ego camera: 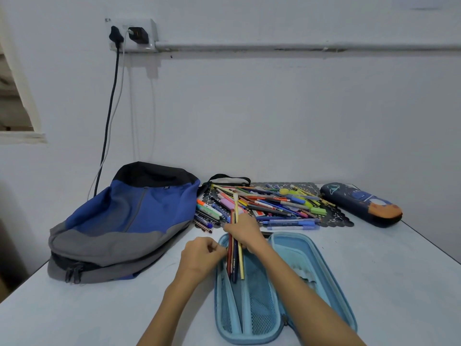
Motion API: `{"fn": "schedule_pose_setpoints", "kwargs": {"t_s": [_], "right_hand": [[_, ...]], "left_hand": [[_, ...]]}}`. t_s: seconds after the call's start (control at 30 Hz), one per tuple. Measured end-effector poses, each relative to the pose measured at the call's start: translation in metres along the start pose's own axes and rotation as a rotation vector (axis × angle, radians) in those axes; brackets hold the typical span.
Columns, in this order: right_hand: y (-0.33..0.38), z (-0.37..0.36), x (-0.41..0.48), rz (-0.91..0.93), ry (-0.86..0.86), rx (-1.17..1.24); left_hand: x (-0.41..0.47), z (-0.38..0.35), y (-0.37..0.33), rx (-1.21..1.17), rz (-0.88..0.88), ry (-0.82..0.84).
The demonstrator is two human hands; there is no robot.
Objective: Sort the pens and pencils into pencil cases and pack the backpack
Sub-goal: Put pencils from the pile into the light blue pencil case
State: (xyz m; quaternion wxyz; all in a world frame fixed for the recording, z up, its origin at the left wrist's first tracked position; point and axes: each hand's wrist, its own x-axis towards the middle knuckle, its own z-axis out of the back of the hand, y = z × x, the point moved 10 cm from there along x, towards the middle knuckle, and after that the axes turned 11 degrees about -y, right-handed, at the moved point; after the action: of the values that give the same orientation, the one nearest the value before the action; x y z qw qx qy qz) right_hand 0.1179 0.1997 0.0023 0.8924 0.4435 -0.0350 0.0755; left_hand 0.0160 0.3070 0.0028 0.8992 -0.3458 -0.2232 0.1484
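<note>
Head view: at the white table's (389,278) near edge, the right hand (243,231) grips a bundle of coloured wooden pencils (235,260), lowering them into the open light-blue zip pencil case (321,278). The left hand (202,253) pinches its rim. Sorting looks barely begun: the pile of loose pens (269,204), the closed navy pencil case (361,204) and the zipped blue-grey fabric backpack (124,221) wait.

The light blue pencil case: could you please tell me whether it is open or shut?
Open: the light blue pencil case lies spread flat with the insides of both halves showing, and pencils reach into its left half.
</note>
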Motion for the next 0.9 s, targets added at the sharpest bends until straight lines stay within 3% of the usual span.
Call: {"fn": "schedule_pose_setpoints", "kwargs": {"t_s": [0.23, 0.4, 0.67, 0.9], "right_hand": [[-0.005, -0.008, -0.016, -0.013, 0.066, 0.063], [-0.003, -0.008, -0.029, -0.034, 0.111, 0.232], [-0.006, -0.008, -0.047, -0.189, 0.359, 0.284], [-0.014, -0.005, -0.046, -0.190, 0.407, 0.308]], "left_hand": [[0.000, -0.002, 0.003, -0.022, 0.024, 0.011], [-0.001, 0.000, 0.002, -0.029, 0.030, 0.025], [-0.002, 0.002, 0.001, -0.048, 0.039, 0.023], [-0.002, 0.002, 0.002, -0.041, 0.046, 0.005]]}}
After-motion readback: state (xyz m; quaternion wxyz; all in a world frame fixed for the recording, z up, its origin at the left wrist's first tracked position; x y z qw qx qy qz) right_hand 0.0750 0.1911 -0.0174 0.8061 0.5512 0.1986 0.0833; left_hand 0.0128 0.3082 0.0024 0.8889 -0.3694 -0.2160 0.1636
